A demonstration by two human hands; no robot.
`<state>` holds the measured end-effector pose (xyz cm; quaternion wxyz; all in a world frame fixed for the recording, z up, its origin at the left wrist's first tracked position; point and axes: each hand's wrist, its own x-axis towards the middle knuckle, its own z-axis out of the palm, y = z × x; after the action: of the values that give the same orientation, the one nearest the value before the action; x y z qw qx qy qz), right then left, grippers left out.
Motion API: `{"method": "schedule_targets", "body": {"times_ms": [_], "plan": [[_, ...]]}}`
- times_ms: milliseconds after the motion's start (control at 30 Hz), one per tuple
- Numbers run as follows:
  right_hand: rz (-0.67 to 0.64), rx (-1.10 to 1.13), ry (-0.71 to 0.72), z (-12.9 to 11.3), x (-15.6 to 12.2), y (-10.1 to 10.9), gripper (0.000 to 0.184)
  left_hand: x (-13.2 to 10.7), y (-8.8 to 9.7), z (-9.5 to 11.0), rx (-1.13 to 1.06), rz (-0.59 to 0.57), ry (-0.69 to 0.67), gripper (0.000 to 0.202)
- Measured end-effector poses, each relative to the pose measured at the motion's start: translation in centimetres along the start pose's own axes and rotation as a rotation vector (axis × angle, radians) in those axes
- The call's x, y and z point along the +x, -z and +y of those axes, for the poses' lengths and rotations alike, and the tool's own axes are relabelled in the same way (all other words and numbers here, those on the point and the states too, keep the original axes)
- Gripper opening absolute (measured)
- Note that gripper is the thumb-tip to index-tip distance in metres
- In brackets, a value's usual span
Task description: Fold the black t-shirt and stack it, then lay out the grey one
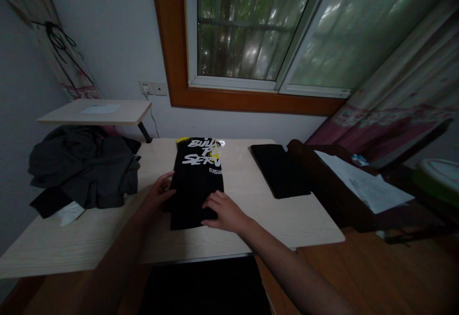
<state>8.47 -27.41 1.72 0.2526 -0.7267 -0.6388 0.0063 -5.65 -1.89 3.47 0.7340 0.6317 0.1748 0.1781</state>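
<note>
A black T-shirt (pixel 195 186) lies folded into a narrow rectangle on the pale wooden table (pixel 247 219). White lettering and yellow patches show on its far half. At the shirt's left edge is my left hand (pixel 159 193), thumb and fingers apart and touching the cloth. My right hand (pixel 224 212) rests on the near right part of the shirt, its fingers slightly bent and its thumb spread from them. Neither hand visibly lifts the cloth. To the right lies a flat black folded piece (pixel 281 169), apart from both hands.
A heap of dark grey and black clothes (pixel 88 167) sits at the left, partly under a small raised shelf (pixel 125 109). Beyond the table's right end stands a dark brown piece of furniture (pixel 330 190) with papers (pixel 362 183) on it. A window (pixel 247 28) is behind.
</note>
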Motion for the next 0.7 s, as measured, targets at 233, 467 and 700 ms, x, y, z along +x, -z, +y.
{"method": "schedule_targets", "body": {"times_ms": [233, 467, 700], "plan": [[0.014, 0.087, -0.049, 0.0, 0.1, 0.5, 0.037, -0.7, -0.6, 0.6, -0.056, 0.019, -0.008, 0.087], [0.019, -0.030, -0.141, -3.2, 2.7, -0.5, 0.057, -0.9, -0.6, 0.7, -0.130, -0.014, 0.041, 0.090], [-0.033, -0.221, -0.182, -4.9, 4.1, -1.8, 0.040, -1.0, -0.5, 1.0, -0.125, 0.021, 0.026, 0.083]]}}
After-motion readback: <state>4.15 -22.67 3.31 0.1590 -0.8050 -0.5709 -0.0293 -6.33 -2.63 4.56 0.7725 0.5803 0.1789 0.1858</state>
